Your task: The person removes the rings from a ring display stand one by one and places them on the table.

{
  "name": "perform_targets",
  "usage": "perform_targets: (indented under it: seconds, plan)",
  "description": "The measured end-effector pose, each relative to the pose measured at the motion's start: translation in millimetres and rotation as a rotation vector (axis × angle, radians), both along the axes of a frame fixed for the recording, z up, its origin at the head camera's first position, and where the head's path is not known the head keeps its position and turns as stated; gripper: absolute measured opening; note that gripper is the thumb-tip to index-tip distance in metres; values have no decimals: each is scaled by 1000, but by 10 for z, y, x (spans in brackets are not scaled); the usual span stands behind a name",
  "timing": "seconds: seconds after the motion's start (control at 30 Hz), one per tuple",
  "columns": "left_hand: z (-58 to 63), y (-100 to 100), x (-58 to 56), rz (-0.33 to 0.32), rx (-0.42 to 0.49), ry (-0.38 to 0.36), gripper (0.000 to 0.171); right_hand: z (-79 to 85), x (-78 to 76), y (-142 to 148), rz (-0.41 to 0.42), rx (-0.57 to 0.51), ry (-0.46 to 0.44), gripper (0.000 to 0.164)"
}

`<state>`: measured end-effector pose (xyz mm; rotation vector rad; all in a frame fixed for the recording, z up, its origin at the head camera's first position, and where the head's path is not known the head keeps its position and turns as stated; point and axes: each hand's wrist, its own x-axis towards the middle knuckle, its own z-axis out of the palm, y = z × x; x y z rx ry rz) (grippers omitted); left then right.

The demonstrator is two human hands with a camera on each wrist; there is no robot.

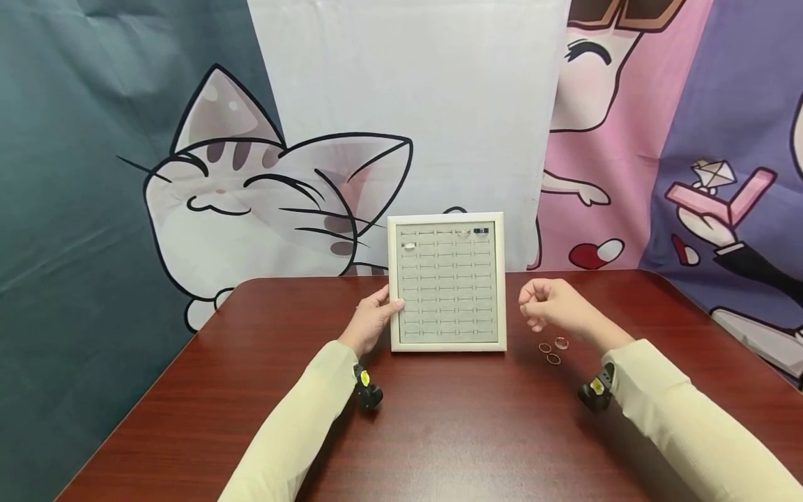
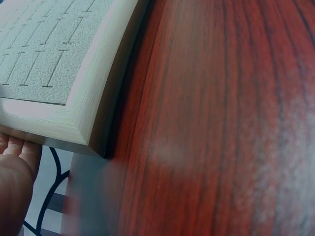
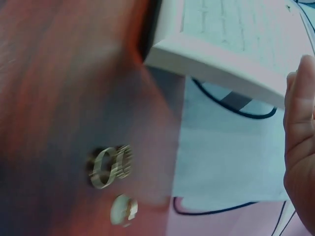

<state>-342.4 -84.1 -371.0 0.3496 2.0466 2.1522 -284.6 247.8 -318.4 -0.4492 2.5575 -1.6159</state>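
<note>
A ring display board (image 1: 447, 293) with a pale frame and grey slotted pad stands upright on the table. My left hand (image 1: 366, 321) grips its left edge, thumb on the front and fingers behind. Near the board's top are a dark ring (image 1: 481, 231), a silver ring (image 1: 463, 232) and another silver ring (image 1: 409, 245). To the right of the board, apart from it, my right hand (image 1: 555, 307) hovers with bent fingers; whether anything is between its fingertips is hidden. Below that hand lie three loose rings (image 1: 562, 346), blurred in the right wrist view.
The reddish-brown wooden table (image 1: 439, 432) runs to a back edge just behind the board. A printed cloth backdrop (image 1: 408, 70) with cartoon figures hangs beyond that edge.
</note>
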Motion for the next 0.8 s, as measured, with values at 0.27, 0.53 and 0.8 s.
perform_targets:
  seconds: [0.27,0.53,0.8]
  plan:
    - [5,4,2,7,5,-9,49,188,-125,-234,-40,14,73,11]
    - [5,7,9,4,-12,-22,50,279,-277,-388,-117,18,104,13]
    - [7,6,-5,2,1,-12,50,399,-437,-545,-159,25,146,11]
